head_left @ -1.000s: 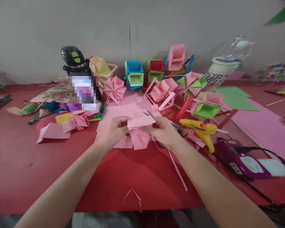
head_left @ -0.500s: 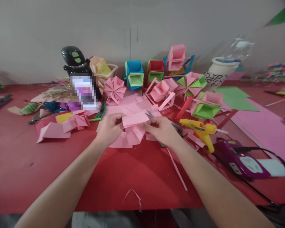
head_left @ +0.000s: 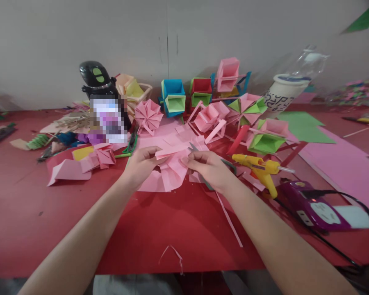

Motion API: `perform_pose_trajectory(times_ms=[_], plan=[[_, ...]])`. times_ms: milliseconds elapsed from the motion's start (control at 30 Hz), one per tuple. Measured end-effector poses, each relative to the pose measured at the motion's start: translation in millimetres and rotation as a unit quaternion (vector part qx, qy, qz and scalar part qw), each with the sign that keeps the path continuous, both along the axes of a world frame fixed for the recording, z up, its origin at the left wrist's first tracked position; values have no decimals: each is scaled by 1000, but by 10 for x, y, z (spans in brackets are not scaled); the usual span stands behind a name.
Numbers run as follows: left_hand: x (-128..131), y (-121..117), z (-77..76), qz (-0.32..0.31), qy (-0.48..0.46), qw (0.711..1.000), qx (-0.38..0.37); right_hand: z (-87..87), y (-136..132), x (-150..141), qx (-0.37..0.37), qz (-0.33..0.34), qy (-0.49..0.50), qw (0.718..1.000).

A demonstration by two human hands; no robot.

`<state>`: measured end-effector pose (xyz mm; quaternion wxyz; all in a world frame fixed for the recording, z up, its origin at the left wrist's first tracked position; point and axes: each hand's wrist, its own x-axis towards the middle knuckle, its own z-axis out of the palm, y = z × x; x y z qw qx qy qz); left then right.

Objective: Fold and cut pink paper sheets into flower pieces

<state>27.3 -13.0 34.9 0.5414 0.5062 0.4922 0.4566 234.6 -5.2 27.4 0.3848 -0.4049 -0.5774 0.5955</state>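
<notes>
The left hand (head_left: 143,166) and right hand (head_left: 207,169) pinched the folded pink paper (head_left: 174,164), its long upper edge running left to right, pleats fanning nearward.

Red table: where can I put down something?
Mostly bare: left front, between the left forearm and pink folded paper; centre, between that forearm and the long pink strip. Crowded: around the yellow hot-glue gun and along the grey wall.

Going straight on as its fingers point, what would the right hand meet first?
The right hand would first meet the folded pink paper directly before it; beyond that, probably the left hand, though depth is hard to judge.
</notes>
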Motion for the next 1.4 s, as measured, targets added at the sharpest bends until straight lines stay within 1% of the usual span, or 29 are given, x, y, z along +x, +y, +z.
perform_pose_trajectory(times_ms=[133, 200, 233, 267, 300, 333, 367, 433, 467, 533, 633, 733, 800, 867, 933, 1000, 1100, 1200, 1300, 1400], plan=[[19, -3, 14, -11, -49, 999, -18, 10, 18, -6, -70, 2, 73, 995], [14, 0, 11, -3, -58, 998, -15, 27, 32, -3, -110, -3, 98, 989], [7, -1, 7, 10, -44, 999, 4, 35, 39, -1, -132, -11, 108, 985], [-2, -6, 3, 27, -18, 999, 41, 44, 46, 2, -153, -23, 117, 981], [-13, -15, 2, 47, 19, 994, 98, 53, 53, 5, -171, -35, 126, 977], [-26, -30, 4, 66, 63, 982, 169, 61, 60, 8, -188, -49, 135, 972], [-39, -49, 10, 79, 111, 960, 244, 68, 67, 11, -206, -64, 147, 965], [-63, -93, 35, 78, 209, 902, 369, 81, 78, 16, -247, -89, 174, 949], [-73, -112, 48, 67, 253, 874, 408, 86, 82, 18, -266, -96, 185, 941], [-84, -130, 62, 27, 315, 835, 451, 90, 85, 23, -292, -101, 199, 930], [-84, -102, 37, -7, 351, 800, 487, 80, 82, 33, -307, -75, 198, 928], [-82, -48, -15, 11, 372, 774, 512, 66, 74, 43, -312, -32, 176, 933], [-88, -25, -40, 33, 375, 765, 523, 62, 68, 42, -302, -19, 162, 939], [-96, -17, -55, 43, 362, 767, 528, 61, 62, 35, -291, -12, 152, 944], [-99, -22, -63, 42, 349, 779, 519, 55, 57, 24, -275, -13, 149, 950], [-93, -37, -63, 44, 346, 794, 498, 44, 55, 12, -227, -22, 139, 964], [-61, -68, -47, 68, 326, 837, 435, 25, 61, 0, -109, -65, 110, 986], [-18, -92, -15, 88, 271, 888, 362, 21, 71, -4, -18, -116, 108, 987], [12, -100, 12, 67, 211, 929, 297, 27, 73, -5, 35, -122, 93, 988], [23, -97, 24, 27, 173, 956, 236, 27, 67, -3, 58, -129, 63, 988]])
